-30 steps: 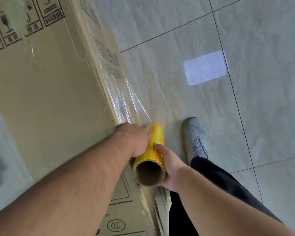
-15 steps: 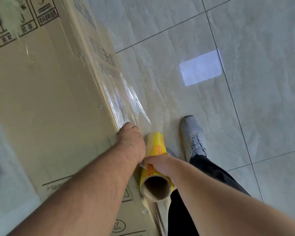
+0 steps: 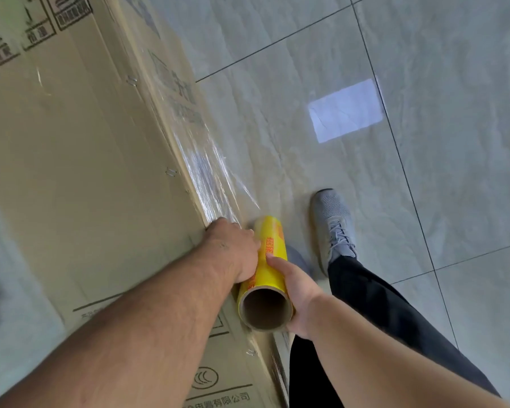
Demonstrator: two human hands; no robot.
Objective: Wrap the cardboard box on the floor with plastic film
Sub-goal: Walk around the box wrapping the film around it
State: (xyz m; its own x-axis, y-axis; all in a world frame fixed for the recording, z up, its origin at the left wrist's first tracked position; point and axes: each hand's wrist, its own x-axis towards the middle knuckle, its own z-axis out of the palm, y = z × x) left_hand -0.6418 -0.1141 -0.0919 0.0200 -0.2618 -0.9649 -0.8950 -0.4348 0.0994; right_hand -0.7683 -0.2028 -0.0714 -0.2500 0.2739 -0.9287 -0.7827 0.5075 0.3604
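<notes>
The right hand (image 3: 299, 298) has shifted from atop the yellow film roll (image 3: 267, 272) to its side.

we count one large brown cardboard box (image 3: 71, 172) with black printed symbols, and one yellow roll of clear plastic film (image 3: 267, 272) on a brown cardboard tube. we see two bare hands: one left hand (image 3: 233, 248) and one right hand (image 3: 299, 293). we count one grey mesh lace-up shoe (image 3: 333, 225) and one black trouser leg (image 3: 374, 313). on the pale grey tiled floor (image 3: 454, 201) we count one bright rectangular patch of light (image 3: 345, 111). along the box edge we make out four small metal staples (image 3: 170, 172).
</notes>
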